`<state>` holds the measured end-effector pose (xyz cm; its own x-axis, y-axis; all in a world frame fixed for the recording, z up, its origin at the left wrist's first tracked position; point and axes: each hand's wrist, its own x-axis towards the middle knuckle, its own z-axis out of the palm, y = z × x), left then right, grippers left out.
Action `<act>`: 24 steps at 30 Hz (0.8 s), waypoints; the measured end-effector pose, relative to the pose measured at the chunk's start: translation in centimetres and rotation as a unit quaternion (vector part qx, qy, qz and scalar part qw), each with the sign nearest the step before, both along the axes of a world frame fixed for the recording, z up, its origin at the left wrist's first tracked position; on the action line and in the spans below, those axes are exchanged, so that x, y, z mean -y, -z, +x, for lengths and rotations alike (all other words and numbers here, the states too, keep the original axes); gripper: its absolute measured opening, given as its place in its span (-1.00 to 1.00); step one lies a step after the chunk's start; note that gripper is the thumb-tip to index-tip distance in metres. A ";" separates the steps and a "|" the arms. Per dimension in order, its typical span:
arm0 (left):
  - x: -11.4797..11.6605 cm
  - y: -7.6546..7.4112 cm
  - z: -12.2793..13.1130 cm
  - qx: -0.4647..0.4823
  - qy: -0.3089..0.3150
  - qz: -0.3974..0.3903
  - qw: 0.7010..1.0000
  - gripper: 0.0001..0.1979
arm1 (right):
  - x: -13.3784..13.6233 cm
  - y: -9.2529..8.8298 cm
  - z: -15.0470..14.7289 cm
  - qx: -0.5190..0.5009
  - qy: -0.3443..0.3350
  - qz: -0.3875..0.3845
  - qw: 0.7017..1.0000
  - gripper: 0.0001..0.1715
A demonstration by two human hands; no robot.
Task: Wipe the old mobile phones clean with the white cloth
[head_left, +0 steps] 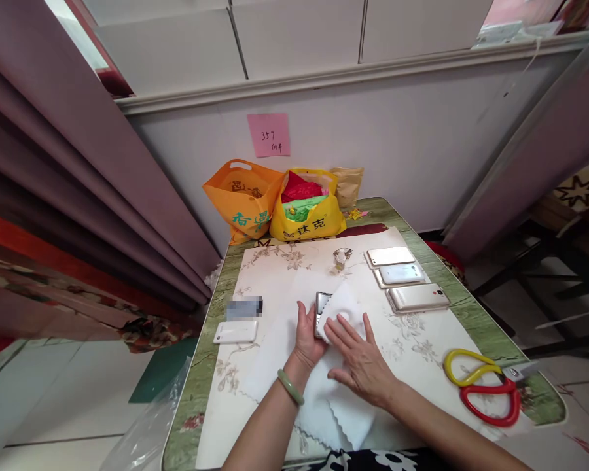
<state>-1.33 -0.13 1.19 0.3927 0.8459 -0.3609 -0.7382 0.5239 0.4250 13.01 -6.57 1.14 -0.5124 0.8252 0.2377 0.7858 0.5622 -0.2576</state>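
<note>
Recorder: State the principal risk.

Inspector: Taking the wall [343,131] as twelve and the handset [323,303] as dial centre, the handset sits partly beneath a white cloth [344,302]. In the inspector's judgement it could slip sideways: the cloth hides much of it, and uneven pressure from above could work it loose.

Recorder: Any secondary hazard?

Inspector: The scissors [501,378] lie at four o'clock, blades directed at about three, close to the edge of the table [189,405]. The right forearm [436,413] passes near them; a careless elbow could knock them off. The stacked phones [417,297] at three o'clock could slide if brushed.

Recorder: Condition of the left hand?

Inspector: The left hand [308,338], at seven o'clock, is wrapped about the handset's lower left side, thumb raised. Its other fingers are largely hidden; their exact hold cannot be told.

Recorder: And the right?

Inspector: The right hand [360,363], at five o'clock, is spread wide, fingers extended nearly flat upon the cloth, thumb well apart.
</note>
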 end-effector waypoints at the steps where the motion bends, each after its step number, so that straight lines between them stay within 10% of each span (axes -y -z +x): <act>1: 0.0 0.0 0.0 -0.007 0.003 -0.003 1.000 -0.33 | 0.5 -0.1 -0.1 -0.001 -0.018 -0.002 1.000 -0.08; 13: -0.4 0.7 0.1 0.006 -0.016 -0.013 1.000 -0.39 | -5.3 0.8 -2.0 0.018 0.055 -0.019 0.998 -0.27; 24: 0.1 0.2 -0.4 -0.005 -0.001 -0.022 1.000 -0.32 | 1.5 0.7 -1.6 0.016 0.015 0.015 1.000 -0.13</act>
<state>-1.74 -0.21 1.04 0.3875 0.8299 -0.4013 -0.7343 0.5411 0.4099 11.45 -8.06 0.45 -0.4955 0.8331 0.2458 0.8098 0.5454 -0.2160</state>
